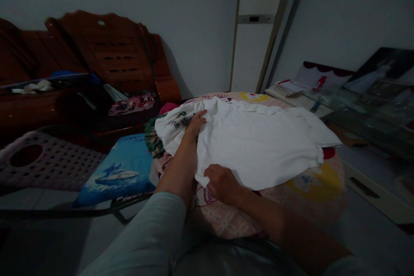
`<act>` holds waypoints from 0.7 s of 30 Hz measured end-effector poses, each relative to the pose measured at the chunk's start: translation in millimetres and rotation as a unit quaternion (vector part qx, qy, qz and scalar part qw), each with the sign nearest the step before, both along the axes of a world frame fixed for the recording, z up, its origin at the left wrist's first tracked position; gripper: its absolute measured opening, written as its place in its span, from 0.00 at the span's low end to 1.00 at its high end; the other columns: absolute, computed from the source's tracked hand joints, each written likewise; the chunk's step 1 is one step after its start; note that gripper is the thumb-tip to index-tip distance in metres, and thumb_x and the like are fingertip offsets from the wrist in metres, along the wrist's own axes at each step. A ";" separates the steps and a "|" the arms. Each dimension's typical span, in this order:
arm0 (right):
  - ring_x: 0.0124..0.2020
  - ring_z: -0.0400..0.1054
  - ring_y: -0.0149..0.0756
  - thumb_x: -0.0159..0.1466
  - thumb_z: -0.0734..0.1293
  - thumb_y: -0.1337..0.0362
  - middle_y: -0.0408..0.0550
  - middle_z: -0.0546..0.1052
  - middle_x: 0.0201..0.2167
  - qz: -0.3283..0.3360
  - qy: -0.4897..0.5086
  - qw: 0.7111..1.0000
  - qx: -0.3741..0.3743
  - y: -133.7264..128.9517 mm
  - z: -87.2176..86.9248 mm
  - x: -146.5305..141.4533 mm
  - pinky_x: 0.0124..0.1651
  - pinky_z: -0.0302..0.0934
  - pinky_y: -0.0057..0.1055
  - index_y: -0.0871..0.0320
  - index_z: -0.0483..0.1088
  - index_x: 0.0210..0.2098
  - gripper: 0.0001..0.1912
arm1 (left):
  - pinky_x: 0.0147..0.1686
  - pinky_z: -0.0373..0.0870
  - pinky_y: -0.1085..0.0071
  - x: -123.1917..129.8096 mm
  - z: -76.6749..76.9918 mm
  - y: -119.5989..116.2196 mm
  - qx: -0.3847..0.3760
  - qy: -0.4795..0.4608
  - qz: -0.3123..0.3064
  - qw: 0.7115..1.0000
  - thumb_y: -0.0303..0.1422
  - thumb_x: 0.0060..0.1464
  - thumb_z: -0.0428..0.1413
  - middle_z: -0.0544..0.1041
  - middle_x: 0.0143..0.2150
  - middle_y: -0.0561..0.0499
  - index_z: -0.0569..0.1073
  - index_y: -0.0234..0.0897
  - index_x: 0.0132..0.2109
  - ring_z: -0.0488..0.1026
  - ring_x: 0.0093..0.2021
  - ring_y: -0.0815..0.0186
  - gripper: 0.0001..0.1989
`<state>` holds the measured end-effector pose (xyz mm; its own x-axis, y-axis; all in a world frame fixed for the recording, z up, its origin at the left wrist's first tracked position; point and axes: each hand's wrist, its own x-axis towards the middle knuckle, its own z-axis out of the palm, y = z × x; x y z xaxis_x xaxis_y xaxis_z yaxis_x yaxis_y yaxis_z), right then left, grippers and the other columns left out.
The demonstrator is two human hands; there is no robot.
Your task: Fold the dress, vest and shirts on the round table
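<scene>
A white shirt (258, 142) lies spread over a round table with a pink and yellow patterned cloth (226, 220). At the shirt's left edge, my left hand (196, 121) rests with its fingers apart, beside another white garment with dark print (171, 131). My right hand (223, 183) is closed on the near left corner of the white shirt, thumb and fingers together. A green patterned cloth (154, 138) shows under the printed garment at the table's left edge.
To the left are a blue cushion (119, 170), a woven chair (54, 159) and a wooden bench (113, 56) with cloths on it. Papers (286, 88) and a glass-topped stand (365, 108) are at the right. A tall white cabinet unit (252, 51) stands behind.
</scene>
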<state>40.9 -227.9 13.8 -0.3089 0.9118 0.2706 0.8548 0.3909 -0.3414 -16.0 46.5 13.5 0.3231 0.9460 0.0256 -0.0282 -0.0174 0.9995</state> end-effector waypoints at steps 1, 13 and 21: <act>0.35 0.68 0.37 0.57 0.62 0.75 0.49 0.75 0.33 -0.040 0.088 0.995 -0.003 0.4 1.0 6.6 0.38 0.62 0.31 0.60 0.70 0.35 0.09 | 0.45 0.73 0.70 -0.3 -1.2 2.2 0.014 0.007 0.016 1.000 0.22 0.38 0.53 0.78 0.53 0.45 0.71 0.33 0.62 0.76 0.44 0.63 0.38; 0.25 0.55 0.27 0.46 0.63 0.69 0.36 0.64 0.22 -0.111 0.463 0.871 -0.118 -14.4 8.8 52.6 0.27 0.48 0.24 0.59 0.67 0.26 0.06 | 0.37 0.74 0.68 -0.3 8.9 2.7 -0.037 -0.087 0.062 0.994 0.23 0.37 0.57 0.82 0.37 0.47 0.76 0.31 0.54 0.77 0.34 0.62 0.32; 0.26 0.57 0.28 0.47 0.64 0.69 0.37 0.66 0.23 -0.101 0.501 0.856 -0.079 -14.2 24.4 67.6 0.27 0.52 0.24 0.61 0.72 0.32 0.12 | 0.39 0.74 0.68 17.0 49.6 18.7 0.038 -0.043 0.168 0.984 0.22 0.40 0.53 0.81 0.38 0.44 0.74 0.26 0.56 0.79 0.39 0.59 0.31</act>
